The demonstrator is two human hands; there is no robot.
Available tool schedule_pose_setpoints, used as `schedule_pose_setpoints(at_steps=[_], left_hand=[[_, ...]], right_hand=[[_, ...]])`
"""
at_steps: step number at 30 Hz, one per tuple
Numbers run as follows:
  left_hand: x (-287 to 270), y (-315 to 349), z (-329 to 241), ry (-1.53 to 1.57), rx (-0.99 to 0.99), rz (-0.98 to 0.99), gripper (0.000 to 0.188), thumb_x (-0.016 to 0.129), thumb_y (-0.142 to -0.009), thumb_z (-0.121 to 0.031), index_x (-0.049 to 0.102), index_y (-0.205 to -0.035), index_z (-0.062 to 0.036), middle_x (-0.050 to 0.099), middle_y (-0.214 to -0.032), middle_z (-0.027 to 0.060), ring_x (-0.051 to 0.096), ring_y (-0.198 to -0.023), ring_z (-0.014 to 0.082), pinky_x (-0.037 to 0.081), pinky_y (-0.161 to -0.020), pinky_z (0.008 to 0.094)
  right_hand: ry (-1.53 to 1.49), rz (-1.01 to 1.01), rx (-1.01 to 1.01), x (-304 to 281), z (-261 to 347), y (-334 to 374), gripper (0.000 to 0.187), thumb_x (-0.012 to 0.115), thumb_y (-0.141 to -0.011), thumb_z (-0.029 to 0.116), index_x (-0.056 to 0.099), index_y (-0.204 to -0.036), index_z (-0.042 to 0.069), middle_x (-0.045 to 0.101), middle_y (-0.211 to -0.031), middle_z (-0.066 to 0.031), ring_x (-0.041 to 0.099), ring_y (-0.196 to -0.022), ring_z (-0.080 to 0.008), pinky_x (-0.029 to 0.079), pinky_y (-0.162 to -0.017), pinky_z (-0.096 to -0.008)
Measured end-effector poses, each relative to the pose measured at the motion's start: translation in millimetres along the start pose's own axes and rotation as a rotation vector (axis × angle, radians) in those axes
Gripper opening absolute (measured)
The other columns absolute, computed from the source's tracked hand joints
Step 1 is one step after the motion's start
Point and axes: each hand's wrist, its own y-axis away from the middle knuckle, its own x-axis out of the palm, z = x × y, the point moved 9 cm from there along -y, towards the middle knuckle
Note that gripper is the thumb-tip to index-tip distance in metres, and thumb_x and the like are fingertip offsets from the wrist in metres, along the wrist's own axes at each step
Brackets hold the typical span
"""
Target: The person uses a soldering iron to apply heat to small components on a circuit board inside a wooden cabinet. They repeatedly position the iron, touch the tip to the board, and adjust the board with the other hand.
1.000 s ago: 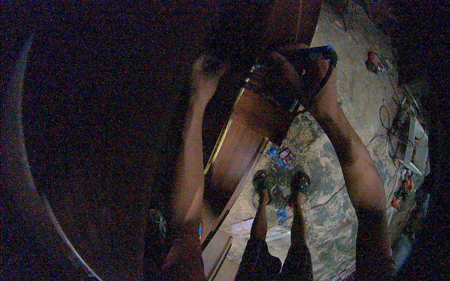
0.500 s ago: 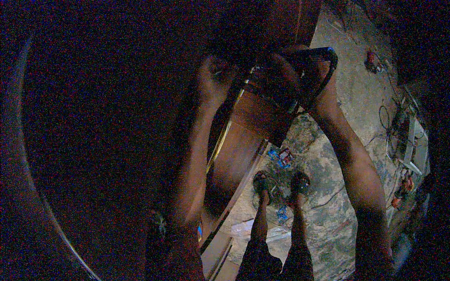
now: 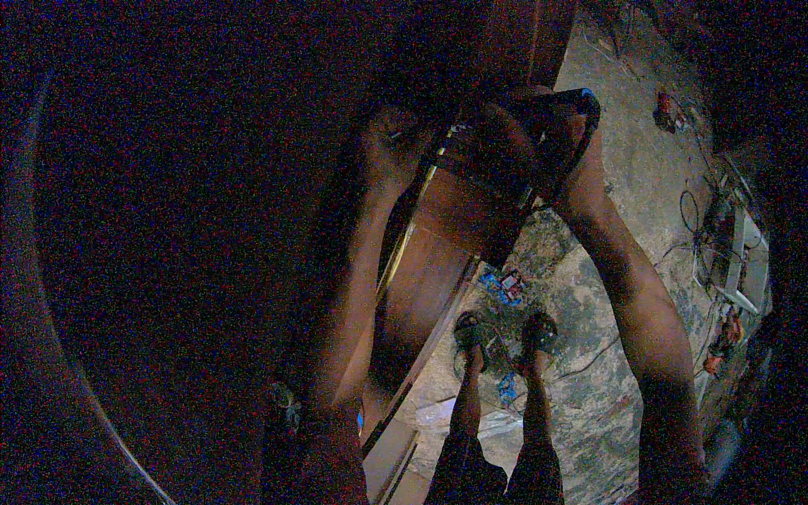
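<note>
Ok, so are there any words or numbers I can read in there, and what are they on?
No words, numbers or signs can be read here.
Black tool: too dark to tell.
Brown panel: none shows.
Blue and red scraps on the floor: too small and blurred.

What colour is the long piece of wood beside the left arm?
Brown, in dim light. The wood shows best in the head view.

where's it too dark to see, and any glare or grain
Head view: left side nearly black and speckled with grain, left hand in deep shadow; head view: floor at right better lit; head view: bright glint along the left edge of the brown panel.
</note>
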Motion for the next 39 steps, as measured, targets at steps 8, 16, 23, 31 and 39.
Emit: schedule_pose_setpoints(at_steps=[8,16,23,31,39], left_hand=[[16.9,16.9,-37.5,-0.838,0.426,-0.038,0.039,0.078,-0.07,0.001,0.056,-0.102,-0.0061,0.06,-0.095,0.0054,0.057,-0.089,0.0184,0.051,-0.082,0.033],[5.9,0.1,1.7,0.083,0.004,0.044,0.027,0.071,-0.074,0.001,0.057,-0.097,-0.0055,0.058,-0.094,0.0056,0.056,-0.091,0.0189,0.051,-0.083,0.0332],[-2.7,-6.7,27.9,0.386,-0.141,0.007,0.021,0.067,-0.078,-0.005,0.056,-0.096,-0.0062,0.057,-0.094,0.0055,0.054,-0.091,0.0191,0.05,-0.083,0.0343],[-2.6,0.7,5.0,-0.107,0.074,0.024,0.019,0.066,-0.079,-0.009,0.056,-0.095,-0.0071,0.057,-0.093,0.0051,0.054,-0.091,0.0193,0.049,-0.083,0.0353],[6.4,2.5,-7.3,-0.313,0.169,0.018,0.017,0.064,-0.081,-0.013,0.057,-0.095,-0.008,0.057,-0.093,0.0048,0.053,-0.091,0.0194,0.049,-0.083,0.0363]], right_hand=[[-0.496,0.118,0.37,24.4,-21.1,11.0,0.031,0.06,-0.09,0.028,0.062,-0.103,0.0,0.067,-0.091,-0.0131,0.063,-0.083,-0.0263,0.05,-0.074,-0.0373],[-0.063,0.234,0.237,21.0,-11.9,2.7,0.025,0.062,-0.083,0.016,0.061,-0.102,0.0,0.067,-0.09,-0.0213,0.065,-0.08,-0.0394,0.052,-0.071,-0.0449],[-0.005,0.193,0.249,18.3,-20.6,7.8,0.024,0.061,-0.083,0.016,0.061,-0.1,0.0,0.067,-0.089,-0.0213,0.065,-0.08,-0.0391,0.052,-0.07,-0.0451],[-0.073,0.182,0.203,23.7,-23.0,5.4,0.023,0.062,-0.082,0.017,0.061,-0.098,0.0,0.066,-0.085,-0.0208,0.065,-0.079,-0.0384,0.052,-0.068,-0.0451],[-0.12,0.155,0.228,22.1,-16.4,6.4,0.024,0.063,-0.086,0.021,0.063,-0.099,0.001,0.067,-0.087,-0.0173,0.064,-0.079,-0.0314,0.051,-0.071,-0.0401]])
